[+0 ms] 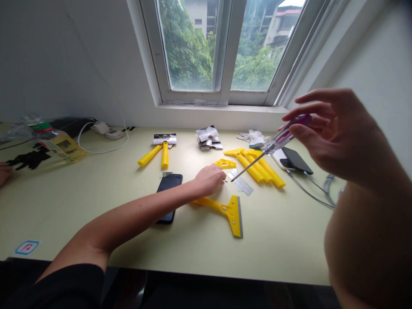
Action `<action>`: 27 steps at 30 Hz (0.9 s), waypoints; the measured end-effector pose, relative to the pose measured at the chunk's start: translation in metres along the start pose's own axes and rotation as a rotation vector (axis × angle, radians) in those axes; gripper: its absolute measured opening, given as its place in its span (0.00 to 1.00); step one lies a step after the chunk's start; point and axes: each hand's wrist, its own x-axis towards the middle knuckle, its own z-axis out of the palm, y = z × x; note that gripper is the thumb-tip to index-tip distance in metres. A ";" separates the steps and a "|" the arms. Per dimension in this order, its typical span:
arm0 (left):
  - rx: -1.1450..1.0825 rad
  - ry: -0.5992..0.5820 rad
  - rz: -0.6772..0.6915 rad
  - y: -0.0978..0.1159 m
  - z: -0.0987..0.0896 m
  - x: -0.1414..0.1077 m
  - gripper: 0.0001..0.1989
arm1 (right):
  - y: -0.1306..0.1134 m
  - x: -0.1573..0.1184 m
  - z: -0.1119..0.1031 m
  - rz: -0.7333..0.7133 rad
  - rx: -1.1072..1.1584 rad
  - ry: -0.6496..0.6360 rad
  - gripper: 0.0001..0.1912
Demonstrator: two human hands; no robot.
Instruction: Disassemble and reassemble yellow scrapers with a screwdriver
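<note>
Right hand [334, 128] grasps the screwdriver [277, 140], left hand's [210, 178] grip unclear; one scraper [234, 216] looks finished, handles [273, 171], blades [245, 186] remain loose

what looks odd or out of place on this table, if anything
Nothing looks spilled. The loose metal blades stand out: they lie bare on the table near the left hand, not mounted like the one on the yellow scraper.

Scraper [234, 216] right of phone [171, 182]; before blades [245, 187]; on table [283, 244]
</note>
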 end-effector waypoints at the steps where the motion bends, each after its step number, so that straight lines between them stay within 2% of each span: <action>1: -0.007 0.007 0.006 -0.001 0.000 -0.001 0.10 | 0.000 0.000 0.000 -0.002 -0.002 0.002 0.28; 6: -0.060 0.022 0.050 -0.002 -0.009 -0.017 0.12 | -0.002 0.001 -0.002 -0.012 0.034 0.016 0.29; 9: -0.099 -0.037 0.150 0.008 -0.016 -0.038 0.11 | -0.008 0.002 -0.004 0.014 0.109 0.044 0.29; 12: -0.070 -0.120 0.234 0.020 -0.016 -0.057 0.15 | -0.014 0.002 -0.004 0.048 0.205 0.049 0.27; 15: -0.024 -0.167 0.269 0.025 -0.008 -0.064 0.13 | -0.021 0.003 0.003 0.093 0.419 0.065 0.19; 17: -0.007 -0.154 0.278 0.025 -0.001 -0.063 0.10 | -0.029 0.004 0.011 0.152 0.636 0.121 0.15; 22: 0.027 -0.097 0.276 0.025 0.008 -0.062 0.09 | -0.049 0.008 0.034 0.457 1.028 0.227 0.06; 24: 0.031 -0.088 0.274 0.025 0.009 -0.063 0.09 | -0.054 0.008 0.042 0.524 1.121 0.257 0.09; 27: 0.019 -0.079 0.264 0.026 0.011 -0.064 0.09 | -0.060 0.006 0.050 0.506 1.207 0.248 0.13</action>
